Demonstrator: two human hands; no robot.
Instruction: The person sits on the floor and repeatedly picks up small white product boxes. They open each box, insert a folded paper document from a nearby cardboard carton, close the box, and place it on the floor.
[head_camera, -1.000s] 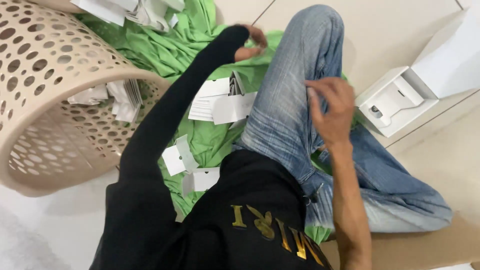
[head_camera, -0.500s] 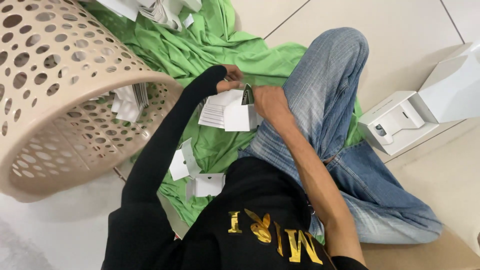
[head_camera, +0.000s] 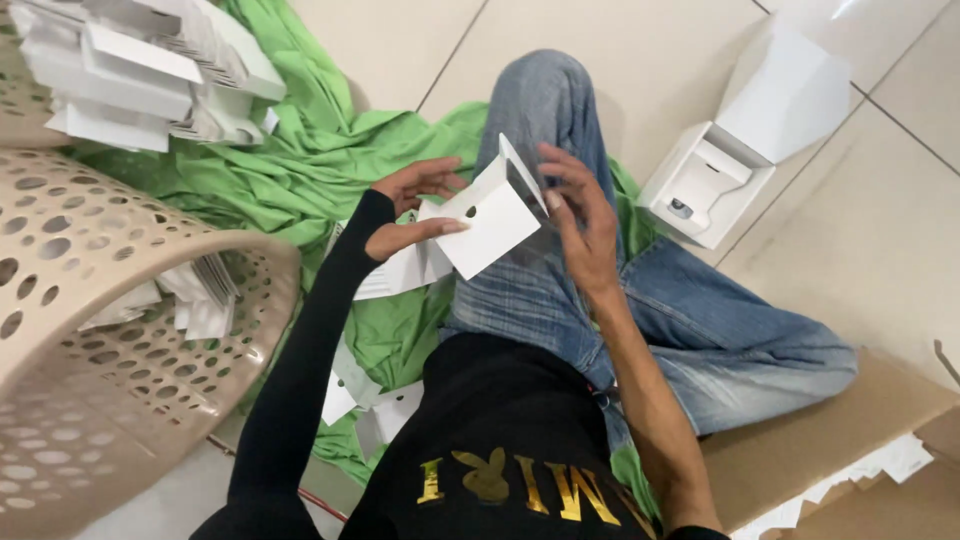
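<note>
A white folded cardboard piece (head_camera: 495, 212) with a small round hole is held up over my lap. My left hand (head_camera: 412, 205), in a black sleeve, grips its left side with thumb and fingers. My right hand (head_camera: 582, 215) touches its upright right flap with spread fingers. Under it lie more flat white card pieces (head_camera: 400, 270) on a green cloth (head_camera: 330, 170). My leg in blue jeans (head_camera: 640, 300) is bent beneath my hands.
A beige perforated plastic basket (head_camera: 110, 330) lies tipped at the left with white cards inside. A stack of white cards (head_camera: 150, 70) sits at the top left. An open white box (head_camera: 740, 160) rests on the tiled floor at the right. Brown cardboard (head_camera: 830, 440) lies at the lower right.
Both hands came together and lifted a white card piece off the pile. My right hand left my knee and now folds one flap upright. The camera view has moved closer.
</note>
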